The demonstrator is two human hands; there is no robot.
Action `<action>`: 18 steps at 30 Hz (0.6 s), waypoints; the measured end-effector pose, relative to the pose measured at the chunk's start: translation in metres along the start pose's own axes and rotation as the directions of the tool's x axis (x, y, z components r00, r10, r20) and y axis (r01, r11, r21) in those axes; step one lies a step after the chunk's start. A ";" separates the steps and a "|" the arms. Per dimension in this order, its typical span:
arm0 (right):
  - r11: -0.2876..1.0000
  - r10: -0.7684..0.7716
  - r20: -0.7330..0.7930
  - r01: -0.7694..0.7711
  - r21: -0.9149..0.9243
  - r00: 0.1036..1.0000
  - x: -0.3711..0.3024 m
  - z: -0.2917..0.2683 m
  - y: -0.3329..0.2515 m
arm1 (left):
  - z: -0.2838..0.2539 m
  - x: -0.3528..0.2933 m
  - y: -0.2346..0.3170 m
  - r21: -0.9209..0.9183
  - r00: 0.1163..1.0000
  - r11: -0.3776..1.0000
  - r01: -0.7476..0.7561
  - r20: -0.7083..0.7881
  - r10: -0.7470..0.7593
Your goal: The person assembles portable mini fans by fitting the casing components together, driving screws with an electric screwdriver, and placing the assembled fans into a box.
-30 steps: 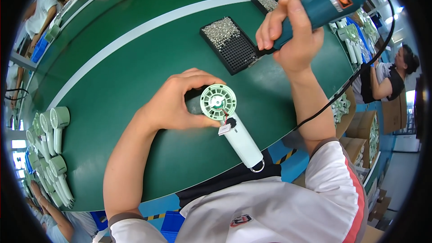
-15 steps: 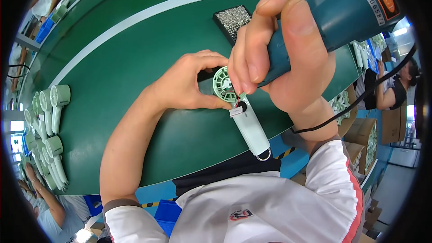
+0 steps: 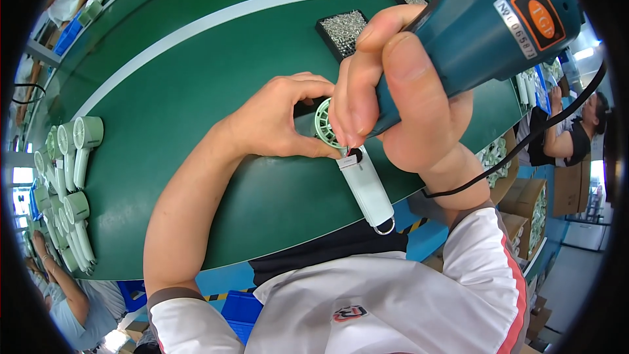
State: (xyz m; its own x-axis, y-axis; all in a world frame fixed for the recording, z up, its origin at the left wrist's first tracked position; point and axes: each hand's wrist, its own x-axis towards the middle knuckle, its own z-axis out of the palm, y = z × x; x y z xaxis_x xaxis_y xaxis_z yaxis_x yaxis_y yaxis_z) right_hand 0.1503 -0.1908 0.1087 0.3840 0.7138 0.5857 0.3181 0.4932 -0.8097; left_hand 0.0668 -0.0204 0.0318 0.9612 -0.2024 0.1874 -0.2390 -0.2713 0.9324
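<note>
My right hand is wrapped round a teal electric screwdriver, its tip end pointing down at a pale green handheld fan. The fingers hide the screwdriver's bit and part of the fan's round slotted head. With thumb and fingers curled about that head, my left hand holds the fan against the green table. The fan's handle slants toward me and ends in a metal ring. A small white tag and thin wires show where head and handle meet.
Black trays of small screws lie beyond my hands. Several assembled fans stand in a cluster at the left of the green table. A black cable runs past my right wrist. Other people work at both sides; cartons stand at right.
My right hand and the screwdriver have shifted slightly left and lower, covering more of the fan's head. A second screw tray now shows behind the screwdriver. My left hand keeps its hold.
</note>
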 end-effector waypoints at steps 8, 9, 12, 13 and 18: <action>1.000 0.011 0.042 -0.011 -0.003 0.999 -0.007 0.013 0.004 | 0.001 0.000 -0.001 0.060 0.991 0.992 -0.111 -0.070 0.115; 1.000 0.015 0.056 -0.014 -0.013 0.998 -0.008 0.014 0.005 | 0.000 0.000 -0.002 0.057 0.992 0.993 -0.107 -0.056 0.111; 0.998 0.032 0.091 -0.028 -0.052 0.995 -0.011 0.015 0.006 | 0.001 0.001 0.002 0.053 0.993 0.992 -0.117 -0.020 0.119; 0.997 0.040 0.100 -0.034 -0.065 0.994 -0.012 0.014 0.006 | 0.001 0.000 0.007 -0.108 0.992 0.986 -0.126 -0.034 0.123; 0.955 -0.144 0.113 0.168 -0.246 0.983 -0.009 0.014 0.018 | 0.001 0.005 -0.008 0.120 0.999 0.991 -0.054 -0.001 0.055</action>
State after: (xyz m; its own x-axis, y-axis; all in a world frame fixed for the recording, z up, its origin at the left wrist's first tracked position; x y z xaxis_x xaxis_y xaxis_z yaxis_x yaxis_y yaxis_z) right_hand 0.1402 -0.1815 0.0884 0.2333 0.6870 0.6882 0.5813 0.4688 -0.6650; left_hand 0.0731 -0.0203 0.0253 0.9468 -0.2163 0.2382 -0.3054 -0.3712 0.8769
